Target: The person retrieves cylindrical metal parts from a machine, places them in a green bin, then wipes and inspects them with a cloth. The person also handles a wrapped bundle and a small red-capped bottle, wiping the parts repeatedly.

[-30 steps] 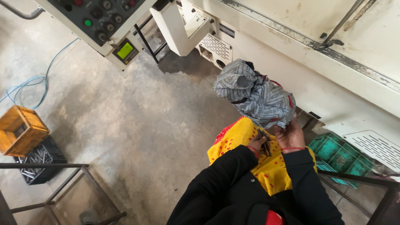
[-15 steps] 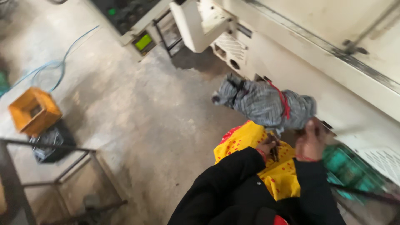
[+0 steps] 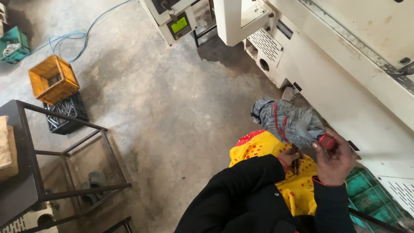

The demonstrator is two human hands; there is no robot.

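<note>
A grey striped cloth bundle tied with red cord is held against the white machine wall by the right hand, curled shut round a red-tipped handle at its end, while the left hand is pinched on a thin dark piece below; the bundle could slip to the concrete floor if that grip loosens. A green plastic crate lies just beside, contents unclear. Farther off, an empty-looking orange crate is stacked on a black crate.

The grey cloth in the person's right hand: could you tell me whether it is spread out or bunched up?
Bunched up. The grey cloth is wadded into a lump wrapped around a red-handled tool gripped by the right hand.
</note>
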